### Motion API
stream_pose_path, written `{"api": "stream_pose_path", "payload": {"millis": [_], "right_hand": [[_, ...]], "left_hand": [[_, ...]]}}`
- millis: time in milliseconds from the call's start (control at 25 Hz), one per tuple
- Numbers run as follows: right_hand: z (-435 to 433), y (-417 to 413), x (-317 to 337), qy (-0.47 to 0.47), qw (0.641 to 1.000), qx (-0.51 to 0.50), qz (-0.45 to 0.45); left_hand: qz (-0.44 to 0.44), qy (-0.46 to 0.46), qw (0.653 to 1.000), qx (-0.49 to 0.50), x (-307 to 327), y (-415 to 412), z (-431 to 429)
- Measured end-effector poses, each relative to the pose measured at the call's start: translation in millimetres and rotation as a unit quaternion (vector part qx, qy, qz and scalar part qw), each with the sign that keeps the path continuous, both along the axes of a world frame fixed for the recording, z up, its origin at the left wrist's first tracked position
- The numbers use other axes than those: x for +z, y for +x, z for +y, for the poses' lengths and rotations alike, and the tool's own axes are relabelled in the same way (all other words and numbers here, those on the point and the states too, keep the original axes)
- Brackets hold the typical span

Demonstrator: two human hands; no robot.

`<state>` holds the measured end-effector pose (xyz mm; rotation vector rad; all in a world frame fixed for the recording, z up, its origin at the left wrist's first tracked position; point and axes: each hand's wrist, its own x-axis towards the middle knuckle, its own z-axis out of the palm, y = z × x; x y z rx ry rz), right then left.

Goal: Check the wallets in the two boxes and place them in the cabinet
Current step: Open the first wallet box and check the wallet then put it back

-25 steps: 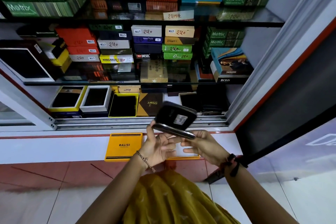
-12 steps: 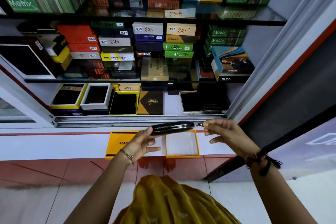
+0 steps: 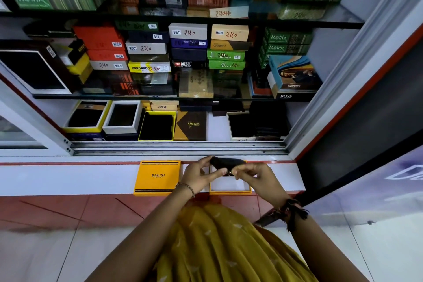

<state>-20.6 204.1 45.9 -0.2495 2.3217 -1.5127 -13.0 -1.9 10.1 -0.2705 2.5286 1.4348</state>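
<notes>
A black zip wallet (image 3: 225,163) is held low over an open orange box (image 3: 230,186) with a white lining, on the white ledge (image 3: 68,178). My left hand (image 3: 198,175) grips the wallet's left end. My right hand (image 3: 254,178) pinches its right end at the zip pull. A closed orange box marked BALISI (image 3: 157,177) lies just left of my left hand. Behind the ledge the cabinet (image 3: 178,146) stands open, its bottom shelf holding several open boxes with dark wallets.
Glass shelves above carry stacks of wallet boxes in green, orange, black and blue. A sliding-door track (image 3: 178,150) runs along the cabinet front. A white frame (image 3: 343,71) rises on the right. Red and white floor tiles lie below the ledge.
Both hands have lowered the wallet from above the ledge down to the open orange box, and my right hand has moved in closer to the left.
</notes>
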Motion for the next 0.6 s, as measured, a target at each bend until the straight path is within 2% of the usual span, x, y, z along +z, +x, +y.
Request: {"api": "stream_pose_path", "payload": {"millis": [80,160,280,440,600], "right_hand": [[9.9,-0.9,-20.8,0.092,0.993,-0.003,0.076],[14.3,1.5,-40.9,0.202,0.972,0.013,0.118],[6.0,9.1,-57.4,0.267,0.953,0.04,0.135],[-6.7,11.8,-65.1,0.336,0.928,0.045,0.157],[-17.3,2.1,-55.7,0.33,0.919,-0.013,0.217]], "left_hand": [[-0.004,-0.14,0.988,-0.071,-12.3,0.5,-8.7],[-0.003,-0.248,0.958,-0.143,-23.6,2.9,-16.2],[0.004,-0.352,0.913,-0.207,-32.2,9.4,-16.7],[0.042,-0.376,0.903,-0.203,-32.0,15.7,-16.2],[0.126,-0.368,0.915,-0.106,-21.1,16.9,-34.4]]}}
